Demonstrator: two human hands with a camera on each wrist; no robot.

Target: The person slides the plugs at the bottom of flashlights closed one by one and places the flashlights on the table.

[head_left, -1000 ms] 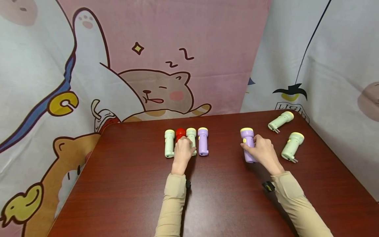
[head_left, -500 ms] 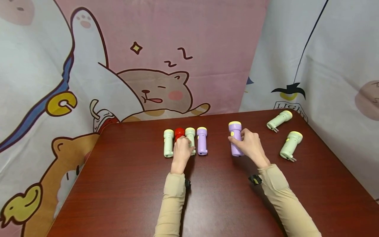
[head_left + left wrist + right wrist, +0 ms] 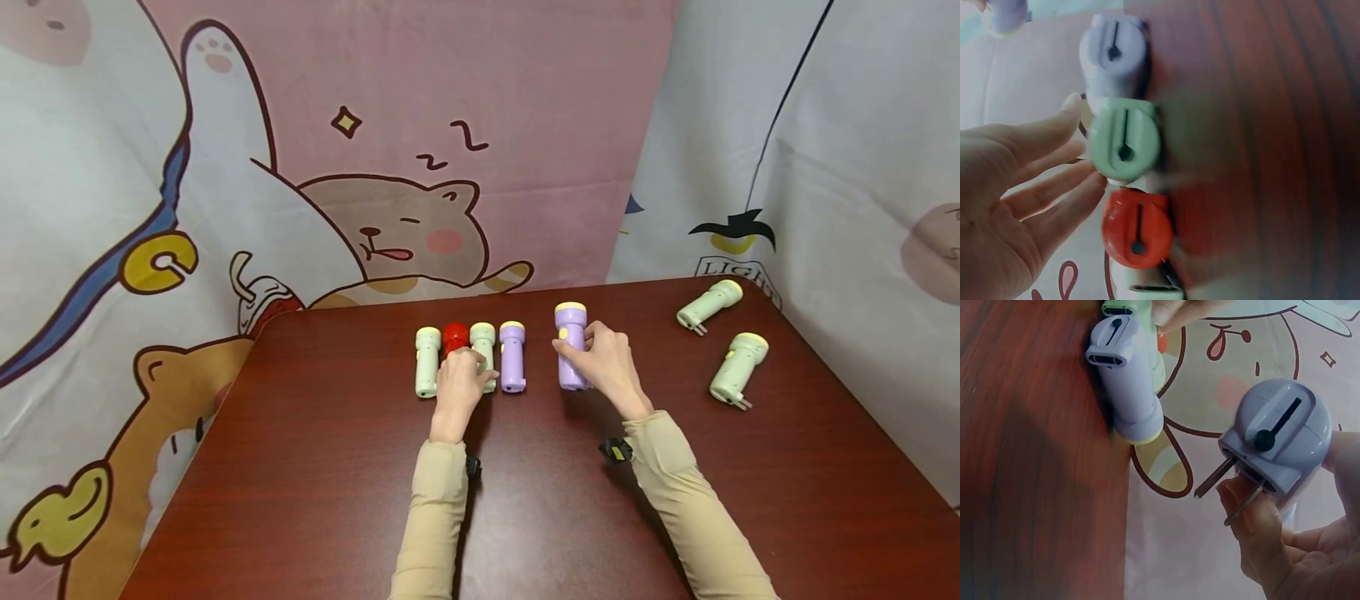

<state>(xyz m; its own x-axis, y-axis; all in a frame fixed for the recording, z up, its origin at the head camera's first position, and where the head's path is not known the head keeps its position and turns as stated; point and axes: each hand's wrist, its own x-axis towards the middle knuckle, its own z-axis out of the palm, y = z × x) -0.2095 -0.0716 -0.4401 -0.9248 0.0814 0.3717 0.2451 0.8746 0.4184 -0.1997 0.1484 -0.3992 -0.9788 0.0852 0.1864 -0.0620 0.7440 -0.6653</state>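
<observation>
My right hand (image 3: 609, 367) grips a purple flashlight (image 3: 572, 346) with a yellow rim, head pointing away, held just right of a row. In the right wrist view its rear end (image 3: 1285, 434) shows two metal plug prongs sticking out. My left hand (image 3: 459, 387) is at the row, its thumb and fingers spread on either side of a green flashlight (image 3: 1124, 140); they look fairly straight, and firm contact is hard to make out. A red flashlight (image 3: 1138, 228) lies left of that one, partly hidden by the hand in the head view. A second purple flashlight (image 3: 513, 358) ends the row on the right.
Another green flashlight (image 3: 428, 362) forms the row's left end. Two more green ones, a far flashlight (image 3: 709, 307) and a nearer flashlight (image 3: 738, 369), lie askew at the right with prongs out. A printed cloth (image 3: 570, 150) hangs behind the dark wooden table (image 3: 337, 500).
My right hand has carried the purple flashlight leftward and slightly away from me, toward the row. The left hand has stayed by the green flashlight, its thumb and fingers a little more spread.
</observation>
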